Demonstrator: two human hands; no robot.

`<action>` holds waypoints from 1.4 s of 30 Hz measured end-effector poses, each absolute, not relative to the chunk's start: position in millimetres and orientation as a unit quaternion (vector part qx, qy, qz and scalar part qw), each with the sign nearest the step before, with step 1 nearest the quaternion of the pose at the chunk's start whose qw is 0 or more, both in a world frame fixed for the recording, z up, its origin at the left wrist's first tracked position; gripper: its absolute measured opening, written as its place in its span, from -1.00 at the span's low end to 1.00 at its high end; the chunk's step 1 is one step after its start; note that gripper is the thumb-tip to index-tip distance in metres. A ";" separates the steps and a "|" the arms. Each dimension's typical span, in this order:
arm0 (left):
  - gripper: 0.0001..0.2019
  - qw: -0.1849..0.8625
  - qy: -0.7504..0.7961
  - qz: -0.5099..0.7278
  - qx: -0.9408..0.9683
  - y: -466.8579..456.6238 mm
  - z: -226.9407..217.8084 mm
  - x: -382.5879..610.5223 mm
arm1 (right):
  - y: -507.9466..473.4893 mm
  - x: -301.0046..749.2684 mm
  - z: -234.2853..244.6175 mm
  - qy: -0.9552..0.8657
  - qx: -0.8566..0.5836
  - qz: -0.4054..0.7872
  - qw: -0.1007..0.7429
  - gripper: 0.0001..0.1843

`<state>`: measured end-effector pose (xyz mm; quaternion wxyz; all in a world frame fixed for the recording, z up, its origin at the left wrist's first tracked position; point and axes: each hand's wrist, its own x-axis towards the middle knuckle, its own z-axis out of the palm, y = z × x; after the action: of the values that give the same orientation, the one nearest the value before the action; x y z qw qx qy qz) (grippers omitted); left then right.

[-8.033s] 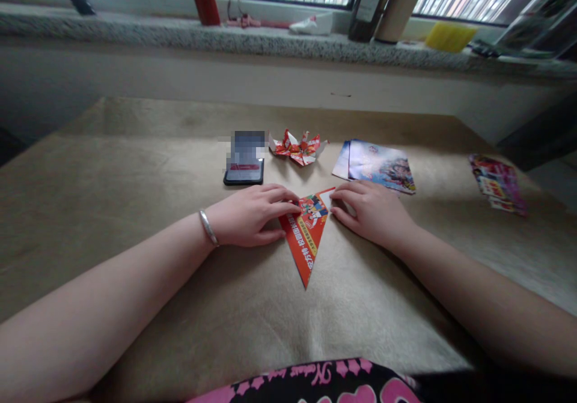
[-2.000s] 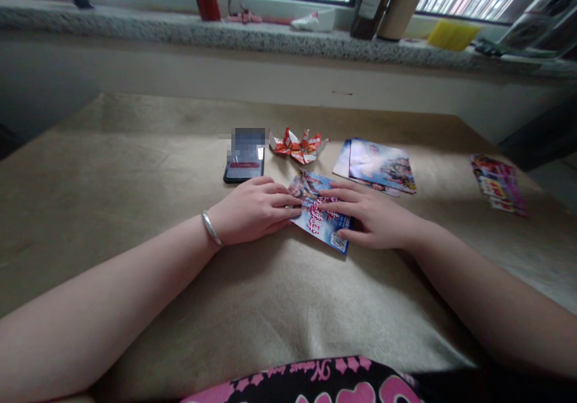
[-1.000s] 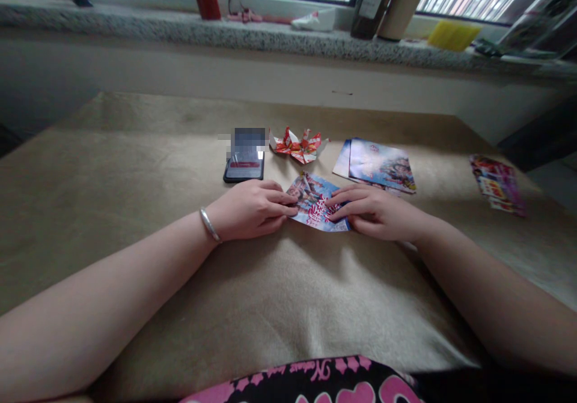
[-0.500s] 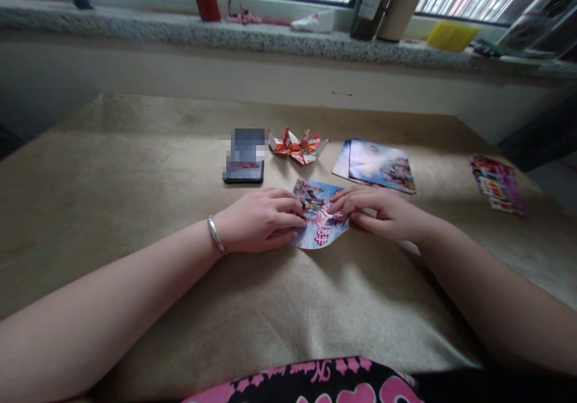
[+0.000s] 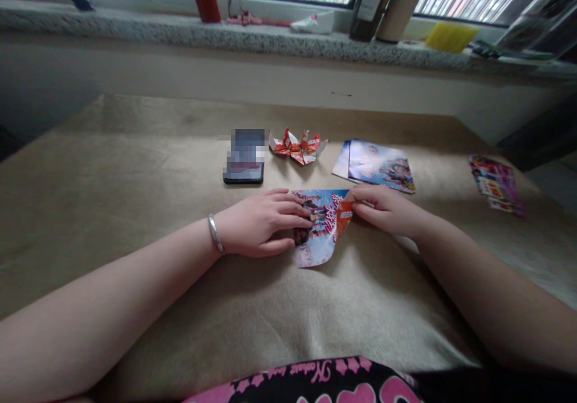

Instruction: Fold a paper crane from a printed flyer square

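Observation:
A printed paper sheet (image 5: 321,226), blue with pink and white on one side and orange-red on the other, lies partly folded on the tan table (image 5: 135,169) in front of me. My left hand (image 5: 261,223), silver bangle at the wrist, presses its fingers flat on the sheet's left part. At the sheet's right edge, my right hand (image 5: 383,208) pinches it, lifting a corner so the orange underside shows.
A black phone (image 5: 244,158) lies beyond my hands. Next to it sits a folded red-and-white paper figure (image 5: 297,146). Loose printed sheets (image 5: 378,164) lie to the right, with another leaflet (image 5: 496,184) near the table's right edge. The windowsill holds a red cup (image 5: 206,0) and bottles.
Eight seconds ago the paper was an orange triangle; it has since been turned blue side up. In the last second the right hand has drawn its right edge up and over.

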<state>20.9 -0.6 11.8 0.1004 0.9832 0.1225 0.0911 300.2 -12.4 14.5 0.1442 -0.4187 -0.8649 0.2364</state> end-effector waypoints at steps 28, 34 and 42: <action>-0.64 0.011 0.150 0.102 0.983 -9.7 8.3 26.2 | -19.0 260.8 -4.1 -0.852 -0.487 0.038 0.189 -0.81; -0.62 0.002 0.135 0.093 0.986 -10.0 8.5 27.6 | -20.3 264.8 -1.4 -0.875 -0.414 0.051 0.246 -0.82; -0.66 0.012 0.127 0.095 0.987 -5.8 8.3 24.7 | -21.9 276.2 4.9 -0.937 -0.278 0.092 0.192 -0.75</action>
<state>24.7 -5.8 8.3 0.0117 0.9872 0.1272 0.0954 276.2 -21.9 4.9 0.1916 -0.2776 -0.9369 0.0917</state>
